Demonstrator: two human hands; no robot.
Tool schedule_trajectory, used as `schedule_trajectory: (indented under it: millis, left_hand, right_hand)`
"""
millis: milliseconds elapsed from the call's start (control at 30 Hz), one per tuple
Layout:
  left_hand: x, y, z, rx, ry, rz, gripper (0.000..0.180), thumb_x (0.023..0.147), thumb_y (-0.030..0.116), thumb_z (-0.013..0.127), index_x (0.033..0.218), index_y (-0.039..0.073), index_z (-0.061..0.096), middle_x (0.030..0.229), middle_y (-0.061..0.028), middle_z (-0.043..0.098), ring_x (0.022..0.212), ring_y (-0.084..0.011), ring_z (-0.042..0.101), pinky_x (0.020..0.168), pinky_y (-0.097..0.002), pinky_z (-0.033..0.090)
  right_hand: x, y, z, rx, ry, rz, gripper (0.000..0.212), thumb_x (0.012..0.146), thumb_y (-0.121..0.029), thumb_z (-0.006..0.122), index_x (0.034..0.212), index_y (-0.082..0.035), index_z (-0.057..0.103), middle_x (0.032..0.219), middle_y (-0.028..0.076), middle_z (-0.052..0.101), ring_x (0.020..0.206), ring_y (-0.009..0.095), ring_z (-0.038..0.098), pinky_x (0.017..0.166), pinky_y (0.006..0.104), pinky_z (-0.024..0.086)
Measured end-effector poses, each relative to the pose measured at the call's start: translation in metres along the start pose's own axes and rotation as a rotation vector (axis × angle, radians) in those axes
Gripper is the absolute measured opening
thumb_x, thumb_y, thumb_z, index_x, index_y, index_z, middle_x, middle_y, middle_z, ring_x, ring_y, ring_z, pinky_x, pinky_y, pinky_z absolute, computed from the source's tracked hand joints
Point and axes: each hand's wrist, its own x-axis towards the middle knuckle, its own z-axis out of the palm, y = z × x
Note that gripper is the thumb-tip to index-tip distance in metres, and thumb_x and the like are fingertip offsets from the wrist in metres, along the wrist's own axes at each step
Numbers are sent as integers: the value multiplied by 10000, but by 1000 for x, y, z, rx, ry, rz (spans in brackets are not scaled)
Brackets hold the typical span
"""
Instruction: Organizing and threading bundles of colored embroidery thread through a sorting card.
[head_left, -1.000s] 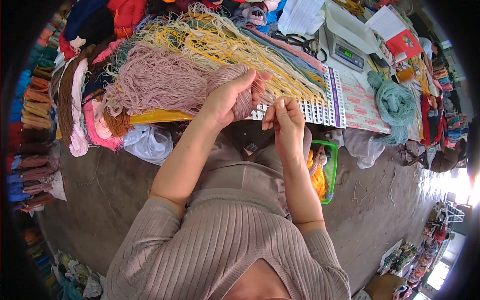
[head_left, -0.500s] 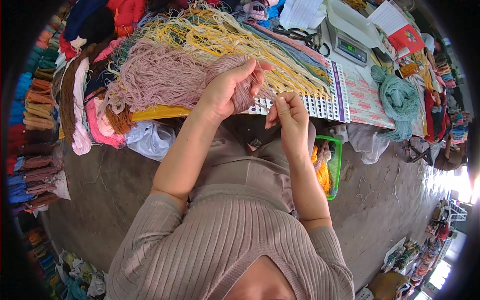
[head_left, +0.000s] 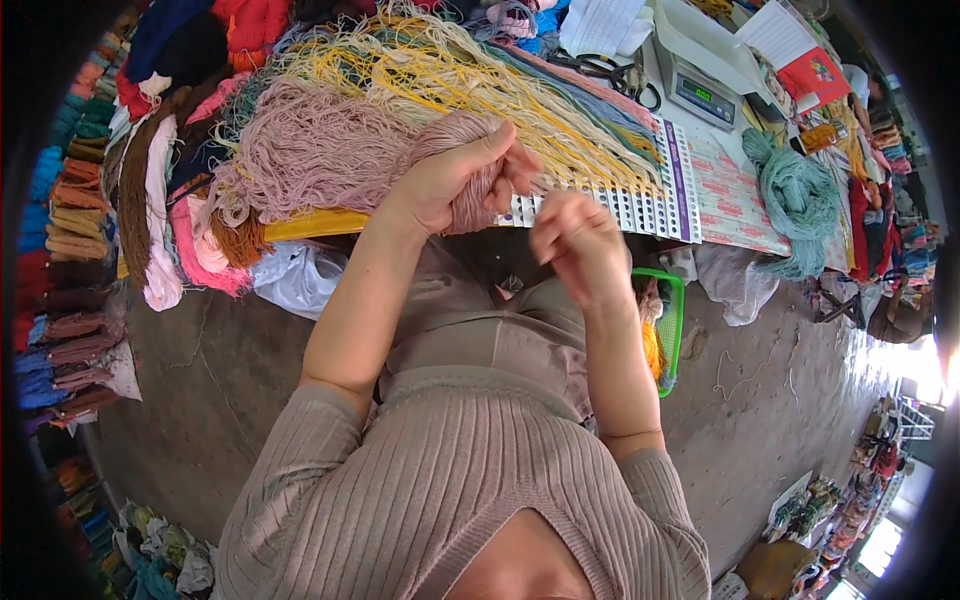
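My left hand (head_left: 462, 178) is wrapped around a bundle of dusty-pink yarn (head_left: 452, 135) at the table's front edge, thumb over the top and fingers curled at its right side. Just right of it, my right hand (head_left: 580, 240) is held with bent fingers. Motion smears those fingers, so I cannot see whether a strand is between them. Beside the bundle, a loose heap of the same pink yarn (head_left: 310, 145) spreads over the table to the left. Yellow and cream yarn (head_left: 500, 90) lies behind in long strands.
A digital scale (head_left: 705, 95) and black-handled scissors (head_left: 605, 70) lie at the back right. A perforated white card (head_left: 683, 185) and a teal skein (head_left: 800, 195) are further right. A green basket (head_left: 672, 335) with yarn stands below the table's edge. Coloured skeins (head_left: 75, 230) line the left side.
My right hand has moved slightly right and down, now blurred; earlier it pinched pink strands drawn from the bundle. My left hand has tilted a little, still holding the bundle.
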Motion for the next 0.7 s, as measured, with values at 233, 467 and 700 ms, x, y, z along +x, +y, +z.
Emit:
schedule_trajectory:
  millis: [233,467,700]
  left_hand:
    - [-6,0,14,-137,-132,83,610,890,482,487,1190,-49,508,1090,-130,604,1038,-195,583,878,-303,483]
    - [-8,-8,23,42,-74,-22,499,942,377,447,1281,11,466,1313,-106,481,1058,-172,545,810,-274,466]
    - [-7,-6,21,-251,-16,61,428,963,343,410,1182,-7,523,916,-86,608,705,-165,577,613,-296,490]
  right_hand:
    - [20,4,-31,337,357,-214,141,941,-189,499,922,-56,539,758,-33,500,601,65,435,547,199,382]
    - [19,22,21,-497,299,-252,94,899,-94,568,907,-1,574,760,22,576,582,78,507,554,198,411]
    - [15,17,21,-273,202,-225,117,942,-136,493,938,-24,526,830,49,588,674,99,542,643,219,426]
